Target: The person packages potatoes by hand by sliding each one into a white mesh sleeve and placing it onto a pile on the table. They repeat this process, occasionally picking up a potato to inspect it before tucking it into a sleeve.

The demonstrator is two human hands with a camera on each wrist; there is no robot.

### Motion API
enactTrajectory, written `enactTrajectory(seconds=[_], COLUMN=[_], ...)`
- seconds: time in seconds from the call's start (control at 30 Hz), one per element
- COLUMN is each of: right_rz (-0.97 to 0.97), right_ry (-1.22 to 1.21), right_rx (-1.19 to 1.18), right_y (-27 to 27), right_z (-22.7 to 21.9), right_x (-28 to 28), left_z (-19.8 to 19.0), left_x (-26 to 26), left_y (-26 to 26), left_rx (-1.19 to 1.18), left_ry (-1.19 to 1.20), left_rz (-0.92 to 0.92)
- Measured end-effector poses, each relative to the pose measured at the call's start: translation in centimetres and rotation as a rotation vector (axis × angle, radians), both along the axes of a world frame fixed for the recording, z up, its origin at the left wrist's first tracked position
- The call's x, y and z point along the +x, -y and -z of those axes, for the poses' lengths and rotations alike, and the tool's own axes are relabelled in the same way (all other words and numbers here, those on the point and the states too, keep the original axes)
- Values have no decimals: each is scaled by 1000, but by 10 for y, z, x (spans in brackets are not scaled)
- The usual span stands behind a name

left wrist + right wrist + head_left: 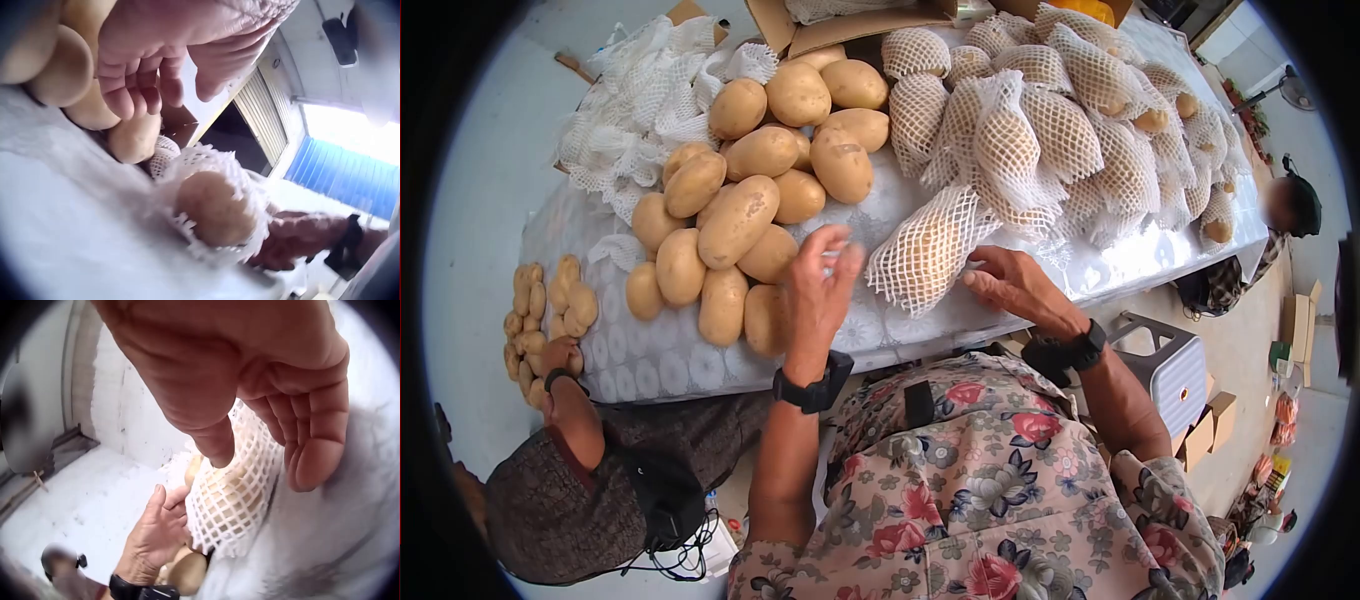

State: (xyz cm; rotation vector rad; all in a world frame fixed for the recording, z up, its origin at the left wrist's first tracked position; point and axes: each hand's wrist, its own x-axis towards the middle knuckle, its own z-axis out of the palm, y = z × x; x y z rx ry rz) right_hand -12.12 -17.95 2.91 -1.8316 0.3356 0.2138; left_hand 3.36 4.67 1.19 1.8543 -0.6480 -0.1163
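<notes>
A potato in a white foam net (928, 250) lies on the patterned cloth between the two hands. In the left wrist view its bare end (215, 209) shows through the open net mouth. My left hand (820, 290) is held off its left side with loosely bent fingers, touching nothing visible. My right hand (1022, 287) is at its right side, fingers relaxed and slightly bent; in the right wrist view the thumb of the right hand (250, 381) overlaps the net (234, 500), and I cannot tell whether it touches.
Bare potatoes (740, 222) are heaped at the left, netted potatoes (1055, 130) at the right. Empty nets (645, 110) lie at the back left, beside a cardboard box (860, 30). Another person's hand (560, 355) is at smaller potatoes on the far left. A grey stool (1170, 375) stands right.
</notes>
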Motion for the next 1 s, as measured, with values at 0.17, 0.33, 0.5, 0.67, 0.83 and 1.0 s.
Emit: enactTrajectory(seconds=[0.17, 0.33, 0.5, 0.67, 0.83, 1.0], right_rz=[52, 124, 93, 153, 186, -16], right_ry=[19, 206, 421, 371, 412, 301], right_rx=[312, 397, 274, 472, 591, 492], right_y=[-15, -24, -28, -35, -46, -48], right_z=[11, 3, -15, -12, -18, 7], right_x=[24, 23, 35, 26, 28, 24], left_z=[24, 6, -5, -15, -18, -23], left_x=[-16, -31, -32, -32, -36, -44], left_y=[37, 36, 31, 22, 24, 33], left_rx=[128, -321, -662, -811, -844, -906], left_ry=[-87, -784, -1031, -1085, -1076, -1147], left_rz=[221, 278, 342, 255, 159, 319])
